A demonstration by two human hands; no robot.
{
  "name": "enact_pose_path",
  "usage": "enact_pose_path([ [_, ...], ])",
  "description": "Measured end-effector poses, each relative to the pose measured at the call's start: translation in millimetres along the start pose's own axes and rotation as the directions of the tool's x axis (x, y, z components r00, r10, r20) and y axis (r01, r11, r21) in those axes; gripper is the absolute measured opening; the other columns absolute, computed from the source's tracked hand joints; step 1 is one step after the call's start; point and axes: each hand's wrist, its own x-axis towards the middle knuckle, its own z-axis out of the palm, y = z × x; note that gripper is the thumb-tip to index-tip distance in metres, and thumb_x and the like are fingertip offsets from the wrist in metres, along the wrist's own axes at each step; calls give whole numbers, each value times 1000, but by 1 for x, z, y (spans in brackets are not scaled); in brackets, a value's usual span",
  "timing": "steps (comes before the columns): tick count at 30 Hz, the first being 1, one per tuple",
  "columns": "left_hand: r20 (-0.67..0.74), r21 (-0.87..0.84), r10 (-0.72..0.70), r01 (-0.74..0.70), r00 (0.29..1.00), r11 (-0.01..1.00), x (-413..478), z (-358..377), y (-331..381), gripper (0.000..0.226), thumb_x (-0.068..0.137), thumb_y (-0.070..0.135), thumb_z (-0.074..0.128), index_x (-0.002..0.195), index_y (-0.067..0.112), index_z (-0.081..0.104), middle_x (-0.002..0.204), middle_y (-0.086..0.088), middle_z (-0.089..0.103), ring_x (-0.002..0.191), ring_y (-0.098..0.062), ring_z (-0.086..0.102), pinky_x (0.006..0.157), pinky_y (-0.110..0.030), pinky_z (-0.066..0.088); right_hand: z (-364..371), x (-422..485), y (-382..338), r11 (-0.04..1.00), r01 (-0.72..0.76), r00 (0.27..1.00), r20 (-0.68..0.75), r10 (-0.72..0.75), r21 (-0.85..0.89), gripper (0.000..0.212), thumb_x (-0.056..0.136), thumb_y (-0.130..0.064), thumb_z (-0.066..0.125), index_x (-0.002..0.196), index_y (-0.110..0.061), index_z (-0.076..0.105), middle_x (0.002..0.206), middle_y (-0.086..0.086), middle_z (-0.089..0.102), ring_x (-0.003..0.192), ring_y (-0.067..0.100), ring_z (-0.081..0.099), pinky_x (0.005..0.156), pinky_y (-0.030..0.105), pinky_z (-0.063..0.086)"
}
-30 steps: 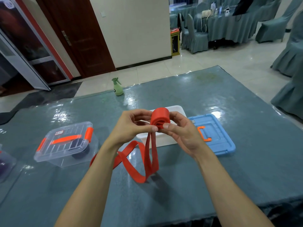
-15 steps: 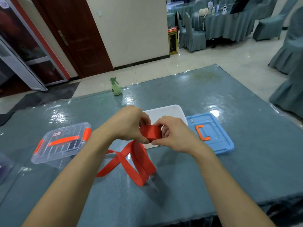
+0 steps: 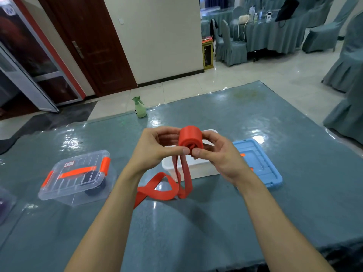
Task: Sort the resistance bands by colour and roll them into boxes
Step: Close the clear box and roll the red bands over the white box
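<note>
Head view: your left hand (image 3: 153,150) and right hand (image 3: 222,156) pinch the soft red band roll (image 3: 190,138) endwise; likely springy, hold firmly.

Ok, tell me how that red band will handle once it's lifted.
Likely floppy: the red band hangs limp below the roll and folds on the table. The roll probably unwinds if released; the left hand and right hand pinch it.
</note>
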Motion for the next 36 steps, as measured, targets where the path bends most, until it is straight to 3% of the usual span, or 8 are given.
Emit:
enact_pose_path([
  [5, 177, 615, 19, -125, 984, 778, 2, -7, 15, 45, 62, 31, 105, 102, 21, 86, 88, 10, 83, 87, -2, 79, 89, -24, 63, -9, -2, -4, 831, 8, 1000, 29, 10, -557, 66, 69, -43, 101, 127, -47, 69, 125, -20, 68, 80, 11, 72, 74, 18, 55],
  [9, 298, 814, -36, -234, 954, 531, 8, 2, 26, 53, 66, 40, 97, 112, 25, 77, 96, 11, 82, 90, -2, 75, 87, -26, 60, 3, 2, -1, 696, 47, 998, 54, -12, -717, 52, 75, -41, 98, 119, -30, 73, 103, -15, 67, 76, 9, 69, 72, 27, 57],
  [16, 201, 337, -72, 0, 977, 942, -1, -22, 7, 58, 67, 14, 103, 119, 13, 78, 109, -5, 82, 105, -23, 78, 102, -35, 61, -6, -3, -3, 934, 76, 990, -89, -113, -350, 40, 83, -7, 93, 119, -10, 74, 92, 12, 76, 71, 20, 71, 77, 36, 62],
  [20, 49, -15, -56, 56, 997, 998, -5, -7, -6, 61, 62, 8, 96, 120, 9, 77, 112, -14, 83, 105, -27, 81, 101, -42, 64, -5, -1, -6, 994, 82, 990, -106, -90, -74, 43, 87, -9, 85, 126, 0, 70, 111, 23, 75, 79, 30, 74, 86, 38, 60],
  [25, 55, 180, -38, 27, 998, 983, 0, -11, -5, 48, 65, 11, 105, 108, 13, 83, 93, -3, 85, 89, -18, 83, 87, -31, 66, -6, -4, 12, 997, -62, 995, 72, 66, -54, 46, 91, -3, 83, 132, -4, 65, 130, 14, 72, 105, 31, 76, 97, 44, 61],
  [29, 217, 699, -85, -94, 972, 709, 2, -9, 9, 46, 59, 37, 103, 99, 25, 85, 84, 12, 82, 82, -6, 78, 83, -35, 66, -8, -5, 9, 766, -53, 995, 34, 97, -641, 65, 69, -49, 98, 125, -44, 67, 124, -23, 67, 78, 10, 70, 73, 20, 56],
  [32, 282, 886, -178, -185, 943, 426, 6, 0, 23, 48, 55, 54, 93, 97, 33, 82, 85, 16, 77, 85, -8, 71, 79, -37, 62, 5, -1, 10, 667, 18, 994, 84, 68, -745, 55, 72, -43, 98, 120, -38, 72, 113, -19, 70, 75, 9, 66, 73, 24, 55],
  [36, 313, 914, -183, -243, 932, 325, 11, 2, 30, 49, 54, 59, 93, 94, 34, 81, 82, 16, 75, 82, -11, 65, 74, -36, 59, 19, 0, 11, 608, 60, 991, 121, 59, -791, 44, 76, -40, 94, 112, -28, 72, 103, -11, 69, 79, 7, 67, 77, 33, 59],
])
